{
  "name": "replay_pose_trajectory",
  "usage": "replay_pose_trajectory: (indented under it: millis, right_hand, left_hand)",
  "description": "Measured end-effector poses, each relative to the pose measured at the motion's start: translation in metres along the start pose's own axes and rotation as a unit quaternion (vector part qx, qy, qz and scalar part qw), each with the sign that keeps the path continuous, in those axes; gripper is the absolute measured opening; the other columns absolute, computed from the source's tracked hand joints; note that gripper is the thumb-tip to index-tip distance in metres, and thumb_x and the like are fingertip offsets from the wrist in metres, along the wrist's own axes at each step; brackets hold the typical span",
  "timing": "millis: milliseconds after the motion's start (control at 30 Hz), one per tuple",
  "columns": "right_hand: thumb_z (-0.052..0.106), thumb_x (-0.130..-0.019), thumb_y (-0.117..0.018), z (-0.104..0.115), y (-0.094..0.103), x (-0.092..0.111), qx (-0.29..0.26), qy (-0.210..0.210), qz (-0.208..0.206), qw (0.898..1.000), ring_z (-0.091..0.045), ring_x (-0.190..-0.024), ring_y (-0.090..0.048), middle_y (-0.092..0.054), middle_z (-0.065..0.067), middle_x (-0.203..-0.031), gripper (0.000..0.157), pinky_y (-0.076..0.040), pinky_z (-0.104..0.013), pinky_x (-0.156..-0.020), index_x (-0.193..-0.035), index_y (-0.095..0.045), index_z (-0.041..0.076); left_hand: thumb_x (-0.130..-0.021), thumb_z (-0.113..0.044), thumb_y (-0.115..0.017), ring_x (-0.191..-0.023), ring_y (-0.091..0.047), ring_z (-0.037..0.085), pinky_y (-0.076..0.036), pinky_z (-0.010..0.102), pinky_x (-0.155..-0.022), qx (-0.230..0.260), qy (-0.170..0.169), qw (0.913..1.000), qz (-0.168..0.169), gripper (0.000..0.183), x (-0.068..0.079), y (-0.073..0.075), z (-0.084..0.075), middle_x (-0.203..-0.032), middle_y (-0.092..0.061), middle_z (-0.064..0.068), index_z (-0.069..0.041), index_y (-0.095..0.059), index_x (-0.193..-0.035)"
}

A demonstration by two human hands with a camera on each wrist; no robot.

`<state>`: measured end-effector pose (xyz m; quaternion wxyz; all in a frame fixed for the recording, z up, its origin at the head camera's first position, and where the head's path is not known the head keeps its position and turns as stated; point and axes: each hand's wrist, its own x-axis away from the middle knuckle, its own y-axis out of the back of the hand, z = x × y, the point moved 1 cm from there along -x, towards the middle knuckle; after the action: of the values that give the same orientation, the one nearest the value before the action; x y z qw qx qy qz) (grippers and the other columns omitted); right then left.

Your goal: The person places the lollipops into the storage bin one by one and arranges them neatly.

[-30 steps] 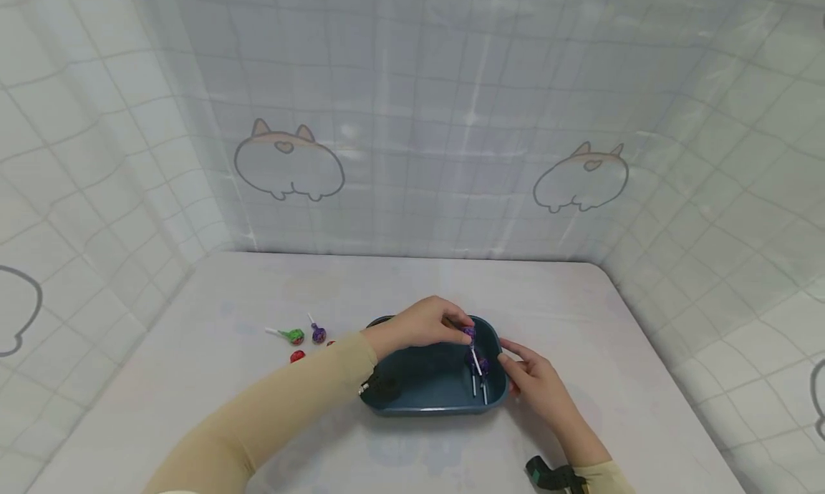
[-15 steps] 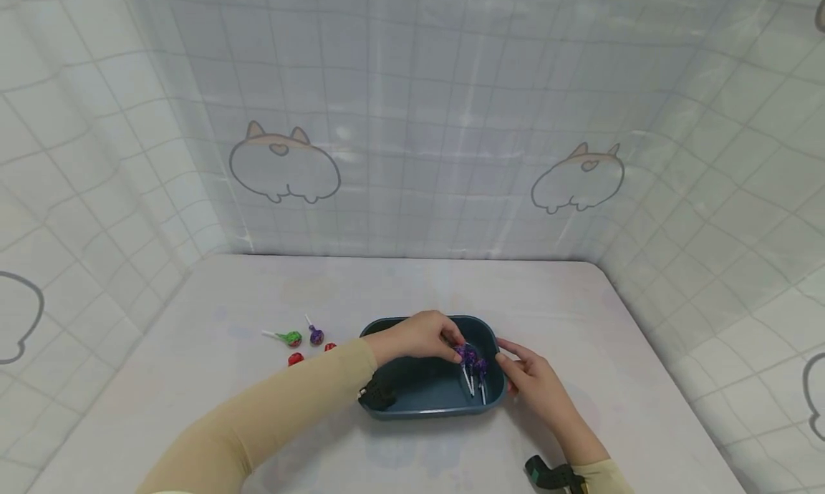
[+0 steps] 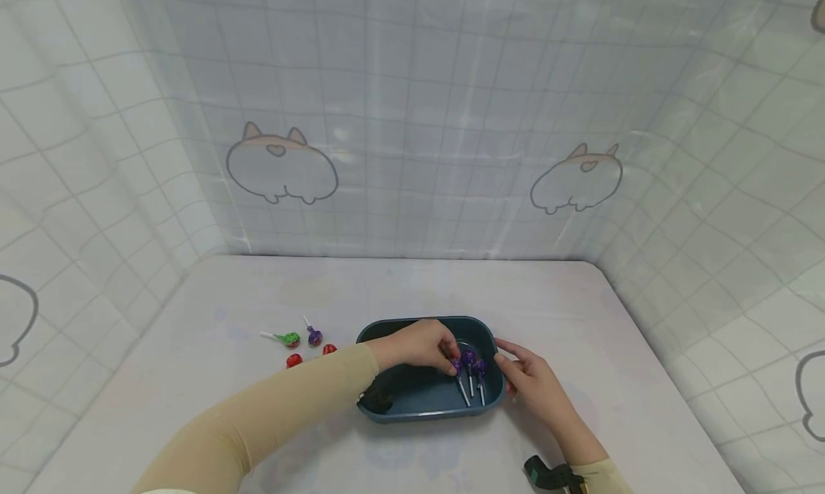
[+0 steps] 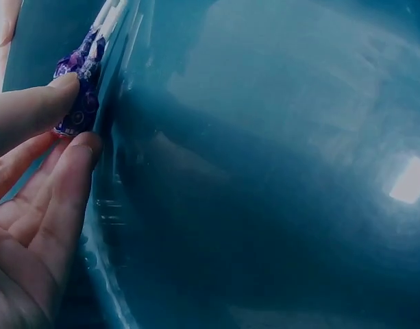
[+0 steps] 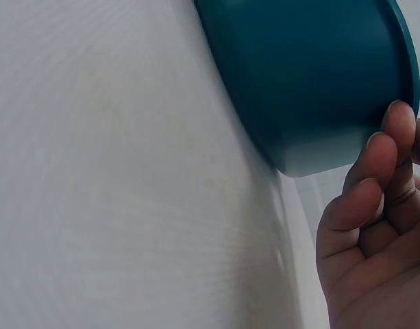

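My left hand (image 3: 422, 344) reaches into a dark blue plastic tub (image 3: 432, 414) and pinches a purple-wrapped lollipop (image 4: 78, 113) between thumb and fingers. The lollipop's white stick points toward the near side of the tub. Right beside it, along the tub's right end, lie two more purple lollipops (image 3: 475, 361), their sticks pointing the same way. At the tub's right end my right hand (image 3: 533, 381) holds the rim, thumb on top. Its fingers (image 5: 374, 164) touch the outer wall in the right wrist view.
Left of the tub, on the pale tabletop (image 3: 567, 308), lie a green lollipop (image 3: 290, 339), a purple lollipop (image 3: 314, 336) and red candy heads (image 3: 293, 360), partly hidden by the left sleeve (image 3: 290, 394). A patterned curtain (image 3: 412, 157) surrounds the table.
My left hand has lowered the purple lollipop to the tub floor and shifted it slightly left, beside the other two. The right hand stays at the rim.
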<state>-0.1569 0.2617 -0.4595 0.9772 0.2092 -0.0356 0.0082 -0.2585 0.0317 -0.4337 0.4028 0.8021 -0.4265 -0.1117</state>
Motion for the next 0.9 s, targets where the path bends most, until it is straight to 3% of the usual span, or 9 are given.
replay_pose_trajectory:
  millis: [300,900]
  right_hand:
    - [0.044,-0.096,-0.062,-0.0008,-0.0009,0.0016,-0.007,0.002,0.000,1.000,-0.025,-0.056,-0.051,-0.059,-0.007,-0.064,0.046,-0.040,-0.028,-0.048,-0.136,-0.059,0.021]
    - [0.044,-0.096,-0.062,-0.0063,-0.0059,0.0033,-0.002,0.003,-0.009,1.000,-0.022,-0.054,-0.048,-0.059,-0.008,-0.063,0.046,-0.038,-0.027,-0.047,-0.136,-0.059,0.021]
  left_hand:
    - [-0.079,-0.024,-0.085,-0.078,-0.063,-0.004,-0.051,0.016,-0.070,-0.016,0.008,0.9998,0.002,0.019,-0.0005,-0.0033,-0.0007,-0.085,-0.069,-0.017,-0.020,-0.076,-0.095]
    - [-0.078,-0.025,-0.087,-0.076,-0.061,-0.003,-0.050,0.016,-0.069,-0.037,-0.013,0.9990,-0.020,0.019,0.0018,-0.0089,-0.0004,-0.083,-0.067,-0.016,-0.020,-0.072,-0.089]
